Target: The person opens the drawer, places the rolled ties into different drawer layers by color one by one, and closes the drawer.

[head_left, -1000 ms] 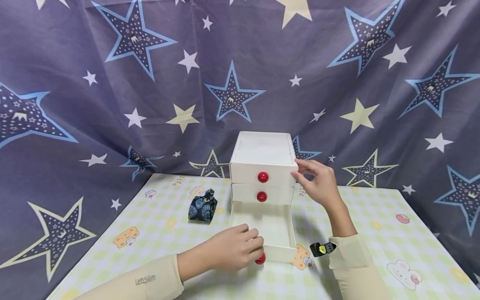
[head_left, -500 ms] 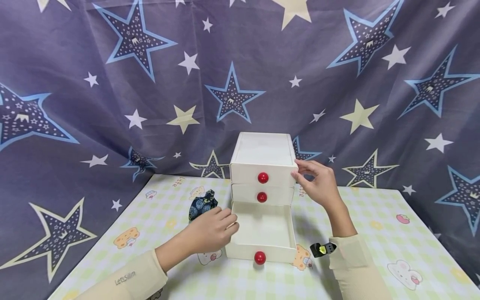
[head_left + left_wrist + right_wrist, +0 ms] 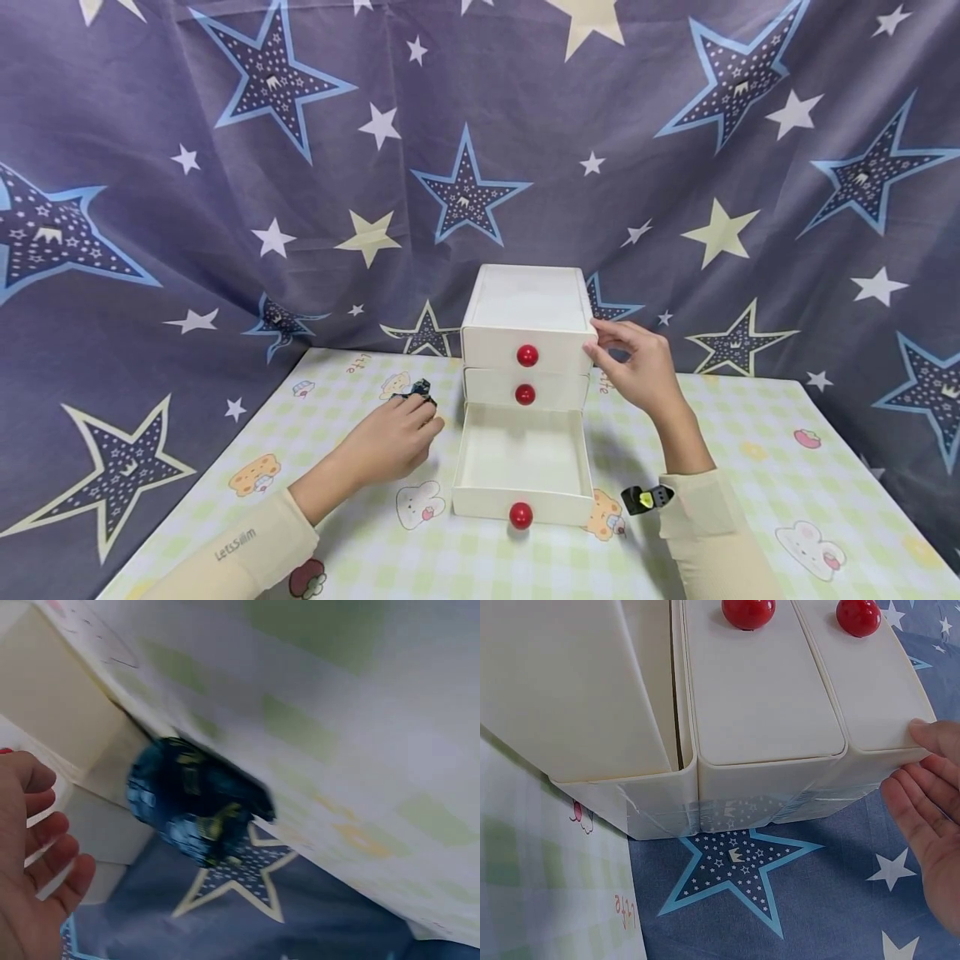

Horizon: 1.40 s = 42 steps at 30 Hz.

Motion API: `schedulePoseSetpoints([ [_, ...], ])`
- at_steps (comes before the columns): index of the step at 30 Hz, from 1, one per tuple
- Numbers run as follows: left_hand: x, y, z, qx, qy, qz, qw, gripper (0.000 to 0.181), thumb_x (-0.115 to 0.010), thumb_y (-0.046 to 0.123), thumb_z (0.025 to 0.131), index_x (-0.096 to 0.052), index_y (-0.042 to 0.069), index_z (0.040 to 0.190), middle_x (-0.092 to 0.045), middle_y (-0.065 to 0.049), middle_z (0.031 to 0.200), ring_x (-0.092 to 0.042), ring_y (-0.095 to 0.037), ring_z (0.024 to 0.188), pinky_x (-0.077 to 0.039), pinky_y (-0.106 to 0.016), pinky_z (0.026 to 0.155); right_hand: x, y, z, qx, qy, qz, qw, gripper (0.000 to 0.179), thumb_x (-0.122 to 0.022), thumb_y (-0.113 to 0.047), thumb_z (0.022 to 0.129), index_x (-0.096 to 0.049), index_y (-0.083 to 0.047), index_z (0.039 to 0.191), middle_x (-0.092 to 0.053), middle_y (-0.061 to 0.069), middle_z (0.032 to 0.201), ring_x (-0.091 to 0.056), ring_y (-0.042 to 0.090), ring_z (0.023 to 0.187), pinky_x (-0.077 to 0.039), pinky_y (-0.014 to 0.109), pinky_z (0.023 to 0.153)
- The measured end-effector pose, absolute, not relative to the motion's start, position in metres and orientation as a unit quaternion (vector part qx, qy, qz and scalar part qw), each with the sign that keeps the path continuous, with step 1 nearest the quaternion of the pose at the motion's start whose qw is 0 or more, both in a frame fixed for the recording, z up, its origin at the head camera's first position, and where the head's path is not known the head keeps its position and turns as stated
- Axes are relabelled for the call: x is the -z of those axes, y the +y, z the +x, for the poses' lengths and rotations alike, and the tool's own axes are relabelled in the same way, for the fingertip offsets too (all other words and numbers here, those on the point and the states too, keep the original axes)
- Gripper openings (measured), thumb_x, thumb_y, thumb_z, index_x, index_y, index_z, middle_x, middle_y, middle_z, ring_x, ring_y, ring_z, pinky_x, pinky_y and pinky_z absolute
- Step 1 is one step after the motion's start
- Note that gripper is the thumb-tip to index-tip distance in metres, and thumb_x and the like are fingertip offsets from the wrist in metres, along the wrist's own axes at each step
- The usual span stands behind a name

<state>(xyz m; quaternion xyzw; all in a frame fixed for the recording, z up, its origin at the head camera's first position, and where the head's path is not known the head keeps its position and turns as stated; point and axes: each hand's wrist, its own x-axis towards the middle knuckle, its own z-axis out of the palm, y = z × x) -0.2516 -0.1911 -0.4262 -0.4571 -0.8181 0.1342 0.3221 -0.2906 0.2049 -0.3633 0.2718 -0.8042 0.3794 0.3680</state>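
Note:
A white drawer unit (image 3: pixel 525 346) with red knobs stands on the table. Its bottom drawer (image 3: pixel 525 505) is pulled out and its bare inside shows. My left hand (image 3: pixel 390 442) is over a dark blue patterned bundle (image 3: pixel 199 801), left of the unit, covering most of it in the head view. In the left wrist view the fingers (image 3: pixel 56 862) are loosely bent, with a gap between them and the bundle. My right hand (image 3: pixel 637 364) holds the unit's upper right front corner, thumb on the front and fingers along the side (image 3: pixel 911 791).
A small black object (image 3: pixel 647 498) with a yellow patch is beside my right cuff. The table (image 3: pixel 352 558) wears a green checked cover with cartoon prints. Behind it hangs a purple-blue star-patterned cloth (image 3: pixel 480 100).
My left hand has left the bottom drawer's knob and moved left and back, over the dark blue bundle. The right hand and the drawer unit stay where they were.

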Motion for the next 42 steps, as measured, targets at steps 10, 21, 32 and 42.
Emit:
schedulePoseSetpoints([
  [10, 0.44, -0.216, -0.266, -0.089, -0.91, -0.342, 0.218, 0.055, -0.076, 0.041, 0.09, -0.063, 0.006, 0.13, -0.061, -0.012, 0.121, -0.056, -0.031, 0.108, -0.053, -0.048, 0.087, 0.365, 0.206, -0.292, -0.38, -0.805, 0.273, 0.365, 0.037, -0.082, -0.005, 0.087, -0.073, 0.0, 0.123, -0.074, 0.011, 0.098, -0.073, 0.025, 0.088, -0.06, 0.036, 0.08],
  [21, 0.445, -0.222, -0.286, -0.08, -0.923, -0.329, 0.181, 0.075, -0.082, 0.048, 0.083, -0.06, -0.001, 0.134, -0.058, -0.017, 0.127, -0.054, -0.034, 0.112, -0.051, -0.049, 0.092, 0.365, 0.207, -0.294, -0.381, -0.798, 0.28, 0.373, 0.037, -0.082, -0.003, 0.086, -0.073, 0.001, 0.122, -0.074, 0.012, 0.097, -0.073, 0.028, 0.087, -0.06, 0.034, 0.079],
  [32, 0.445, -0.208, -0.301, -0.096, -0.93, -0.313, 0.167, 0.073, -0.087, 0.03, 0.077, -0.059, -0.005, 0.134, -0.06, -0.021, 0.12, -0.054, -0.037, 0.109, -0.049, -0.052, 0.094, 0.365, 0.207, -0.294, -0.383, -0.798, 0.28, 0.371, 0.036, -0.082, -0.004, 0.087, -0.073, 0.001, 0.122, -0.074, 0.012, 0.097, -0.073, 0.027, 0.088, -0.06, 0.036, 0.08],
  [42, 0.452, -0.203, -0.315, -0.106, -0.932, -0.308, 0.159, 0.071, -0.087, 0.033, 0.08, -0.056, -0.001, 0.134, -0.059, -0.02, 0.122, -0.055, -0.039, 0.109, -0.049, -0.053, 0.096, 0.365, 0.207, -0.293, -0.386, -0.798, 0.28, 0.369, 0.037, -0.082, -0.005, 0.087, -0.073, 0.0, 0.122, -0.074, 0.011, 0.097, -0.073, 0.027, 0.088, -0.06, 0.037, 0.079],
])
